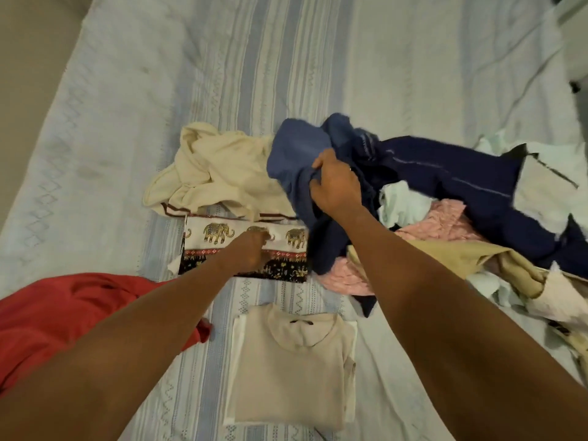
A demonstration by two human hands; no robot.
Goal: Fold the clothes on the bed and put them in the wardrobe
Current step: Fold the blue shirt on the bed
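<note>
right hand (335, 183): fingers curled tight on blue garment (296, 148), cloth bunched in the fist | left hand (254, 251): fingertips pinched together on elephant-print cloth (219, 233), just near of cream top (216, 167)

A bed (286, 58) fills nearly the whole frame, covered by a pale bedspread (397, 74) with blue and white lengthwise stripes and woven zigzag and diamond bands, creased toward the right. At the upper left edge lies a plain beige surface (28, 58), wall or floor, I cannot tell. A blurred pale shape (576, 43) sits in the upper right corner; the light is soft and even.
</note>
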